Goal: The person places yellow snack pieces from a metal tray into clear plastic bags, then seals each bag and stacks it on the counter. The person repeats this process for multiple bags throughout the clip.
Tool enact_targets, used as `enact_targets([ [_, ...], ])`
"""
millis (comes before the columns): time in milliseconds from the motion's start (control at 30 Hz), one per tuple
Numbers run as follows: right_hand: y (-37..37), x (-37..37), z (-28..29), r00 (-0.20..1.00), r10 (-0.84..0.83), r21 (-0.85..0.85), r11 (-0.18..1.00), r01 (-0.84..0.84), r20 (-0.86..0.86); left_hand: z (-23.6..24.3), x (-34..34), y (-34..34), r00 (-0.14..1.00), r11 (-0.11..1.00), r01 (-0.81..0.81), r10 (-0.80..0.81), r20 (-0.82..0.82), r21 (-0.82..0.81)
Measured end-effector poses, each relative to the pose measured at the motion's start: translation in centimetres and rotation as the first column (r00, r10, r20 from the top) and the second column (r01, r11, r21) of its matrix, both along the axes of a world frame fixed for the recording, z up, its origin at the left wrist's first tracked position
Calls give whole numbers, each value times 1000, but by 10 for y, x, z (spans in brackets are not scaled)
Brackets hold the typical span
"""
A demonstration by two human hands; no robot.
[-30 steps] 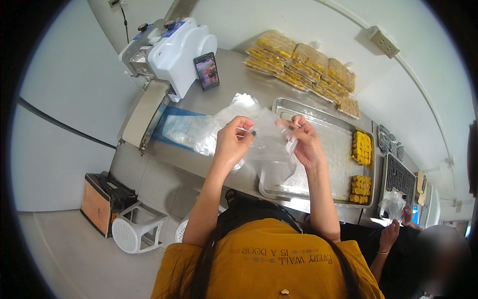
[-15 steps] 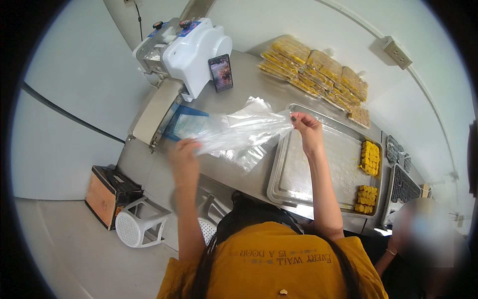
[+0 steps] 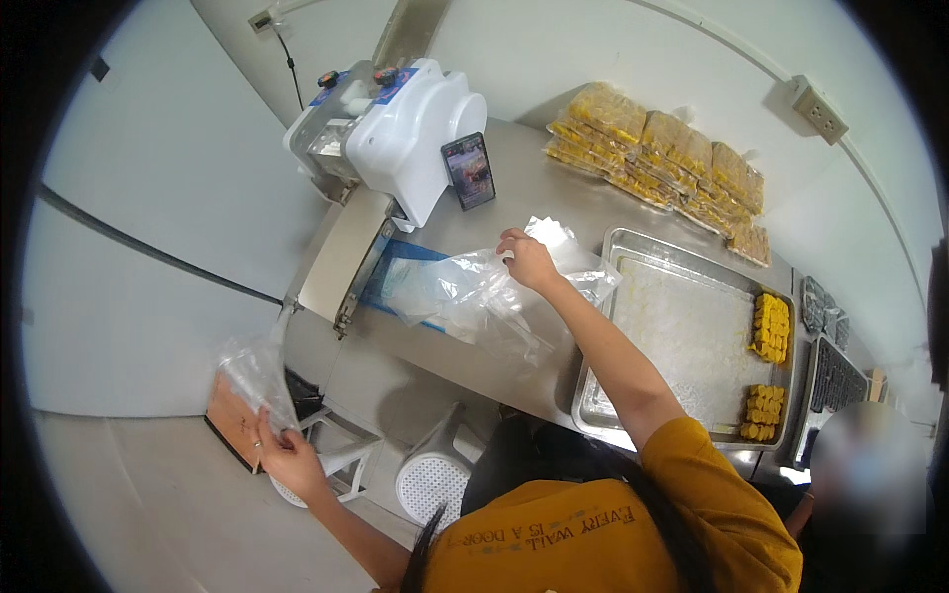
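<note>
My left hand is out to the left, past the table edge, closed on a clear plastic bag that stands up from its fingers. My right hand is over a loose pile of clear plastic bags on the steel table. Its fingers are bent, and a gap shows between thumb and forefinger; the crumpled plastic runs under the wrist. Beneath the pile's left end is a flat blue packet.
A white machine with a chute and a propped phone stand behind. Packed yellow pieces are stacked by the wall. Right is a metal tray with yellow blocks. Stools and a person are near.
My hands have moved apart. The left swung down and left with a clear bag; the right moved left over the pile. The whole view has shifted slightly.
</note>
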State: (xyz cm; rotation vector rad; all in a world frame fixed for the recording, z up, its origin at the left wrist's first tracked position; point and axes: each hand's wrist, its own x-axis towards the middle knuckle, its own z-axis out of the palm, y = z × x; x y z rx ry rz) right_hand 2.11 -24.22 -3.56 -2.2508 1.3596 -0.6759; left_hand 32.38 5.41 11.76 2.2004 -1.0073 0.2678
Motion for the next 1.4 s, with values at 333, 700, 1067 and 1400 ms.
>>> enact_targets([
  [333,37,-10,89,930,-196,-83,980,179,-310,0,-88,-91,874,874,484,-485,-23,-47],
  [700,137,-92,143,627,-200,491,805,-333,753,16,-219,-100,534,555,731,-827,-174,-398],
  [1067,185,-205,165,721,-644,-190,697,691,257,9,-315,-80,500,546,837,-742,-446,30],
  [1400,249,-252,130,910,-402,-332,848,413,102,-61,-341,-65,689,687,723,-709,152,-69],
])
